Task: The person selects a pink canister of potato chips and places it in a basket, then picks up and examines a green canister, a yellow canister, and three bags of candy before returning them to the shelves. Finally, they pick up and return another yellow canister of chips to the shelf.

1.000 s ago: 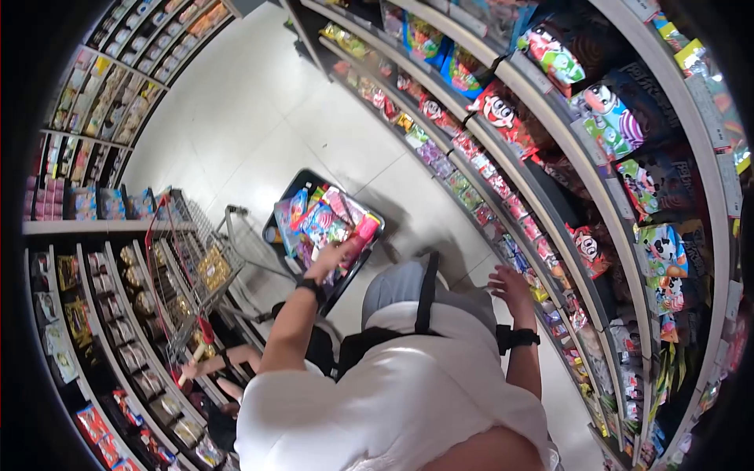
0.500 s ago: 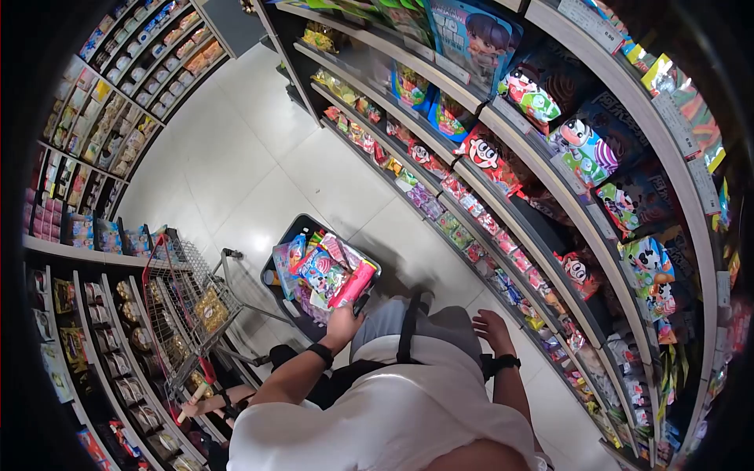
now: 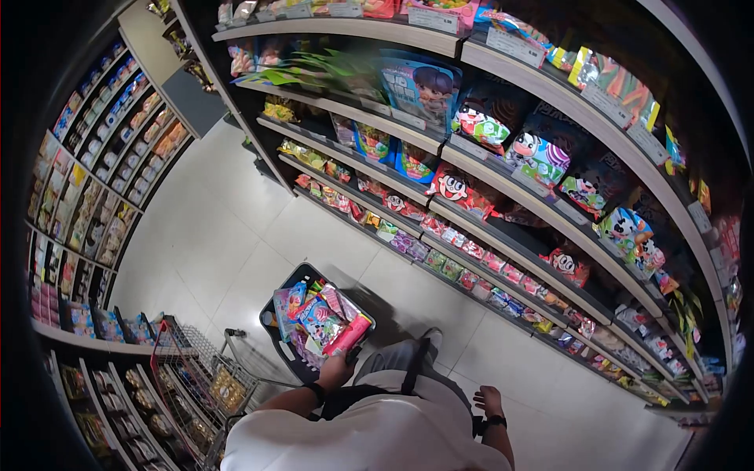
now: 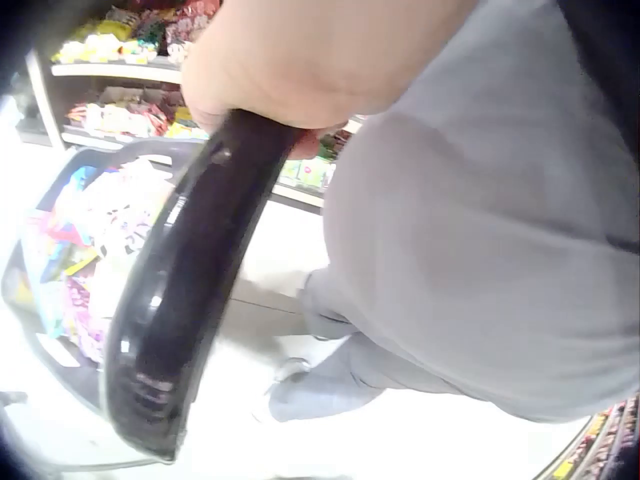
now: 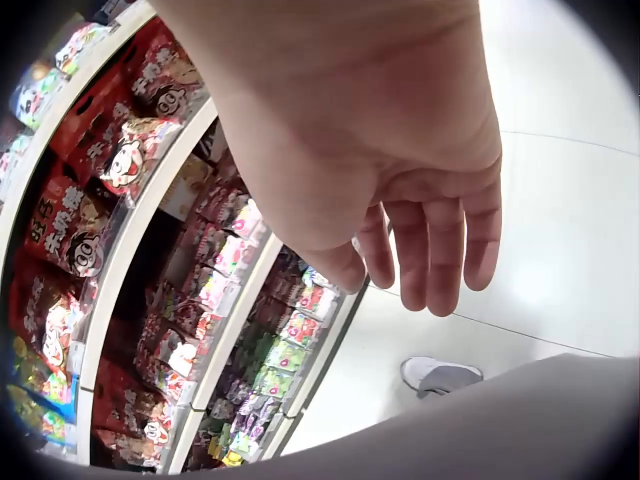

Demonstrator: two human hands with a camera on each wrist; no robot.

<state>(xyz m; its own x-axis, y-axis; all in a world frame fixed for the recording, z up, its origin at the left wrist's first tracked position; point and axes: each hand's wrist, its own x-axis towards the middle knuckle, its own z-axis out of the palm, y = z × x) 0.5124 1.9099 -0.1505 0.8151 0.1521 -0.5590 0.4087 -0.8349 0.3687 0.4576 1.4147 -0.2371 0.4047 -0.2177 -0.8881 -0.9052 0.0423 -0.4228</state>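
My left hand (image 3: pixel 336 370) grips a thick black handle (image 4: pixel 200 270), its fingers wrapped round the upper end in the left wrist view. Just ahead of that hand stands a dark grey shopping basket (image 3: pixel 292 363) on the floor. Colourful snack bags fill it, among them a bright pink cylinder-shaped pack (image 3: pixel 347 336) along the near right side and a bag with a swirl picture (image 3: pixel 320 320). At my right side hangs my right hand (image 3: pixel 488 402), holding nothing. Its fingers are relaxed and slightly bent in the right wrist view, close to the candy shelves.
Long shelves (image 3: pixel 440 208) of bagged candy run along the right. A wire shopping cart (image 3: pixel 200 377) stands left of the basket, with a gold-coloured pack (image 3: pixel 228 388) inside. Further shelves (image 3: pixel 110 392) line the left. Pale tiled floor (image 3: pixel 228 243) stretches ahead.
My left hand has come back from over the bags and taken hold of the black handle. The head view has turned, showing more of the right shelves; the other person's arm has left view.
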